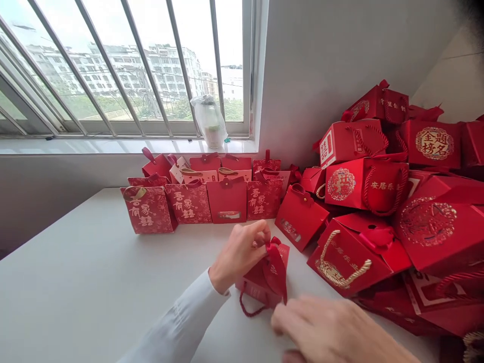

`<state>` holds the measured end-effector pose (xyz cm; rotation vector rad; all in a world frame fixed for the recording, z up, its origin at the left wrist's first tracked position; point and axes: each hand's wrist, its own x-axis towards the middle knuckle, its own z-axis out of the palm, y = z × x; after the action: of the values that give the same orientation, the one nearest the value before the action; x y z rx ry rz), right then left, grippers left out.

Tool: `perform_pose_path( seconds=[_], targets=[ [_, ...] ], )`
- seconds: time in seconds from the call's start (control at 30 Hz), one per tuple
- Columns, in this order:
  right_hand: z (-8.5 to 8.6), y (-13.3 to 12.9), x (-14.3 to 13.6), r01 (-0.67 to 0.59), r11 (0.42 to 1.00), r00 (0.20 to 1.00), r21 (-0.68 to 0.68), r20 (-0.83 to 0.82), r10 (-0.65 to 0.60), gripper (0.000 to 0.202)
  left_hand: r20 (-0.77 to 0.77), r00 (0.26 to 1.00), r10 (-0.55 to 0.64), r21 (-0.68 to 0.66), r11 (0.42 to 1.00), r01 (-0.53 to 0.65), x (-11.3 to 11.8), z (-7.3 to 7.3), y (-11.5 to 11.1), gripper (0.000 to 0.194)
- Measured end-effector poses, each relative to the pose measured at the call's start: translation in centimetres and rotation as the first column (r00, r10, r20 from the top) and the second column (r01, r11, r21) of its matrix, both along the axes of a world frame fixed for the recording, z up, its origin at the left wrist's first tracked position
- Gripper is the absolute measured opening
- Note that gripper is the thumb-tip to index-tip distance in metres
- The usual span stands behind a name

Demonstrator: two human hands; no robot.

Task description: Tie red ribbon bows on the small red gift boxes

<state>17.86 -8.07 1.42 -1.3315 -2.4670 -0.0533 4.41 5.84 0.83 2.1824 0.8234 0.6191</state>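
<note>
A small red gift box [260, 282] with a dark red rope handle stands on the white table in front of me. My left hand [244, 249] pinches the red ribbon [277, 272] at the top of this box. From there the ribbon drapes down over the box's right side, its lower end beside my right hand. Blurred by motion, my right hand [321, 327] is at the lower right, close to the ribbon's tail. Its fingers look curled, but whether they grip the ribbon is not clear.
A large pile of red gift boxes [366, 181] fills the right side. Several red gift bags [189, 202] stand in rows along the wall. On the windowsill is a jar in a plastic bag [210, 121], before a barred window. White table [86, 282] extends left.
</note>
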Motion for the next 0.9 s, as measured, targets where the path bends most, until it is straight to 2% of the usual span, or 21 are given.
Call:
perform_pose_path(
  seconds=[0.07,0.1,0.13,0.2,0.3,0.4,0.47,0.53,0.67,0.73,0.83,0.9],
  targets=[
    [1.3,1.4,0.7,0.2,0.974,0.964,-0.106,-0.156,-0.215,0.012,0.043,0.999,0.01,-0.021,1.0,-0.009,-0.2,-0.3,-0.2,0.012],
    [1.8,2.2,1.0,0.293,0.94,0.91,-0.174,-0.25,-0.33,0.012,0.059,0.998,0.016,-0.028,1.0,-0.014,-0.3,-0.4,-0.3,0.011],
    [2.2,3.1,1.3,0.341,0.901,0.851,-0.267,-0.319,-0.417,0.013,0.07,0.997,0.019,-0.034,0.999,-0.017,-0.4,-0.5,-0.3,0.011],
    [2.4,4.5,1.6,0.317,0.842,0.775,-0.437,-0.392,-0.495,0.016,0.079,0.996,0.038,-0.035,0.999,-0.035,-0.4,-0.5,-0.5,0.01],
    [1.9,5.6,1.6,0.2,0.794,0.775,-0.575,-0.403,-0.487,0.019,0.058,0.994,0.089,-0.023,0.996,-0.087,-0.3,-0.5,-0.8,0.011],
    [1.3,5.7,1.6,0.129,0.773,0.756,-0.621,-0.443,-0.482,0.02,0.033,0.993,0.117,-0.04,0.992,-0.116,-0.2,-0.5,-1.0,0.012],
    [1.3,5.7,1.9,0.061,0.779,0.703,-0.624,-0.527,-0.478,0.02,0.036,0.994,0.104,-0.086,0.991,-0.101,-0.2,-0.5,-1.1,0.012],
    [1.3,6.0,2.4,-0.011,0.79,0.602,-0.614,-0.635,-0.485,0.023,0.031,0.996,0.078,-0.114,0.991,-0.074,-0.3,-0.4,-1.1,0.014],
    [0.9,7.2,3.1,-0.108,0.783,0.327,-0.612,-0.766,-0.554,0.032,-0.023,0.999,-0.035,-0.083,0.996,0.033,-0.8,-0.1,-0.2,0.021],
    [0.5,7.7,3.2,-0.126,0.778,0.263,-0.615,-0.777,-0.571,0.034,-0.034,0.994,-0.108,-0.053,0.993,0.106,-1.2,0.1,0.5,0.023],
    [0.0,8.0,3.2,-0.099,0.795,0.266,-0.598,-0.786,-0.558,0.031,-0.05,0.975,-0.216,-0.042,0.976,0.214,-1.7,0.5,1.4,0.027],
    [-0.2,7.8,3.2,-0.036,0.816,0.345,-0.577,-0.773,-0.532,0.032,-0.059,0.959,-0.278,-0.063,0.96,0.274,-2.0,0.7,1.8,0.024]
  ],
)
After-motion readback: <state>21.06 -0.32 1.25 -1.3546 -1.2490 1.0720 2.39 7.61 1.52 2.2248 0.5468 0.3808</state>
